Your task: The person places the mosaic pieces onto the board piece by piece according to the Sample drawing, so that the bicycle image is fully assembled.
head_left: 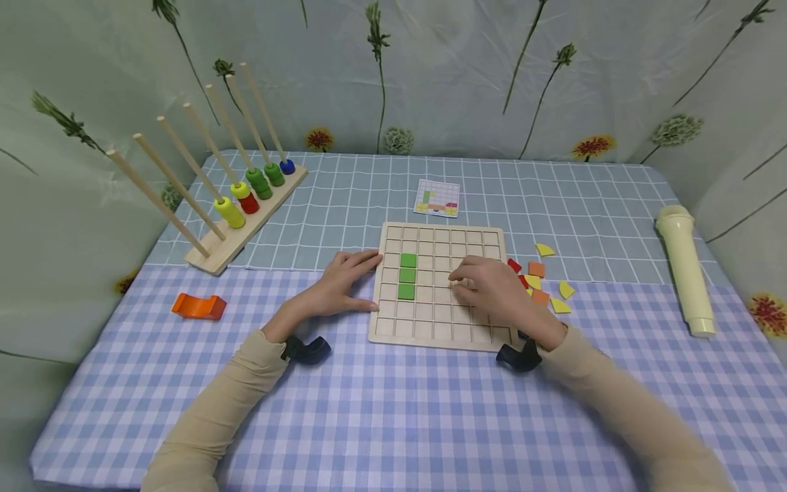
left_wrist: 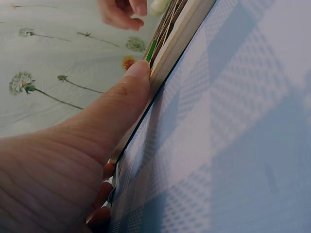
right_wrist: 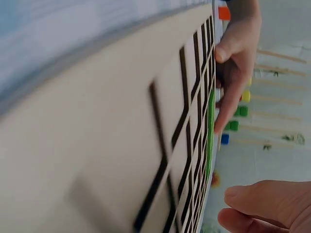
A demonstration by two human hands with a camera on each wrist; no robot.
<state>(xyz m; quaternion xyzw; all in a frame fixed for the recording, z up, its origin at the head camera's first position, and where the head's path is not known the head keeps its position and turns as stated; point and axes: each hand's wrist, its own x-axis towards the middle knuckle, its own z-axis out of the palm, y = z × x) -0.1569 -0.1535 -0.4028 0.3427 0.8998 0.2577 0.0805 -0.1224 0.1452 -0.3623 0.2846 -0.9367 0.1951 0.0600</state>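
Note:
A wooden grid board (head_left: 393, 330) lies flat on the table. Three green square tiles (head_left: 407, 275) form a column in its left part. With thumb and fingers spread, my left hand (head_left: 335, 287) rests against the board's left edge; the left wrist view shows the thumb (left_wrist: 116, 104) touching the rim. My right hand (head_left: 492, 287) hovers over the board's right half, fingers bent, thumb and fingertips slightly apart. In the right wrist view, no piece shows between those fingertips (right_wrist: 235, 194). Right of the board lie loose yellow, orange and red pieces (head_left: 537, 269), partly hidden by this hand.
Behind the board lies a printed pattern card (head_left: 437, 198). A wooden peg stand (head_left: 258, 222) with coloured rings is at the back left, near an orange curved block (head_left: 199, 307). On the far right lies a pale yellow toy microphone (head_left: 685, 270). A printed curtain backs the table.

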